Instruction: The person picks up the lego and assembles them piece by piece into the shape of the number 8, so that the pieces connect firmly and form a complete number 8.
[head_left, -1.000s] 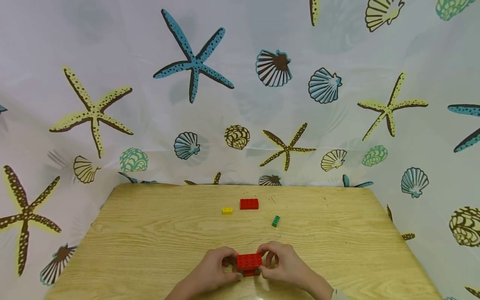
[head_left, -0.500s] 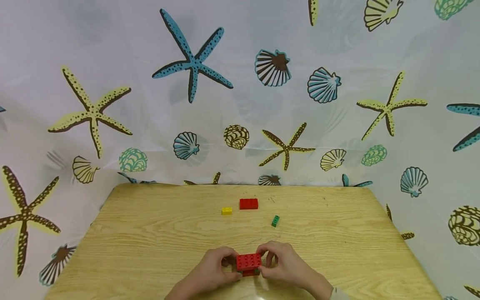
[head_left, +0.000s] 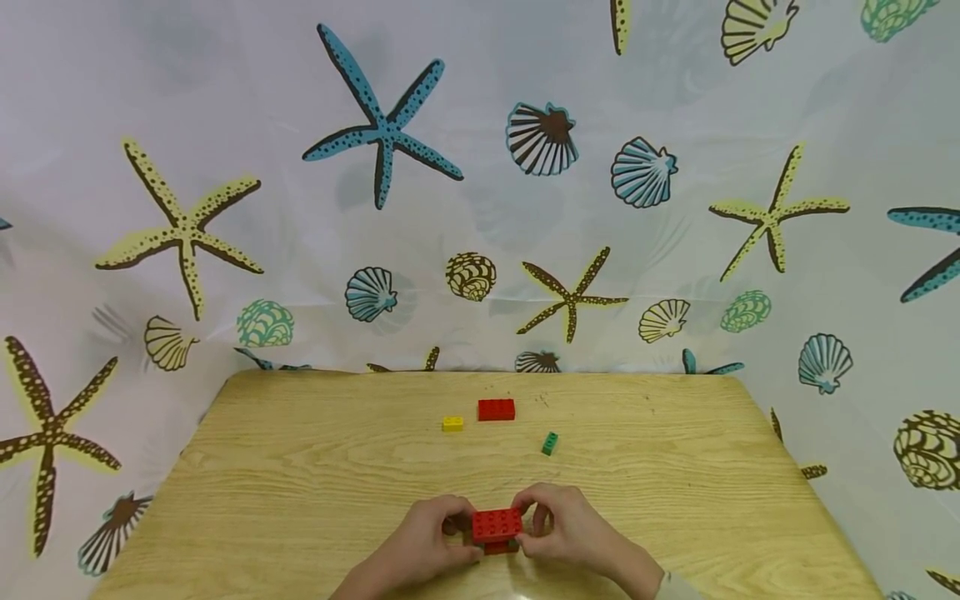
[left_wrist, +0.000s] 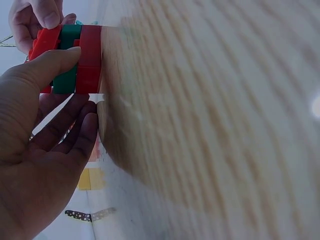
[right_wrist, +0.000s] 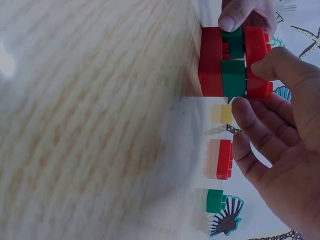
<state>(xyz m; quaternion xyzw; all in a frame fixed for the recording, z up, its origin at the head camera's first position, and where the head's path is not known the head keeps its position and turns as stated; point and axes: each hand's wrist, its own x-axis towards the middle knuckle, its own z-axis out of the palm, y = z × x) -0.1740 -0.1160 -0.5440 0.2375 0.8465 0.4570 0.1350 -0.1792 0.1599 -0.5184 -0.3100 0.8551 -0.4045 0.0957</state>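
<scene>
A small brick stack [head_left: 497,528] sits on the wooden table [head_left: 300,483] near its front edge, a red brick on top. The right wrist view shows its layers: a red brick [right_wrist: 211,62] on the table, green pieces [right_wrist: 233,76] in the middle, and a red brick [right_wrist: 257,55] above. My left hand [head_left: 457,533] grips the stack's left side, thumb [left_wrist: 55,62] against the green layer. From the other side my right hand [head_left: 534,528] pinches it, thumb [right_wrist: 280,62] on the top red brick.
Three loose bricks lie farther back on the table: a red one [head_left: 497,409], a small yellow one [head_left: 452,423] to its left, and a small green one [head_left: 550,443] to the right. A sea-print curtain [head_left: 480,208] hangs behind and beside the table.
</scene>
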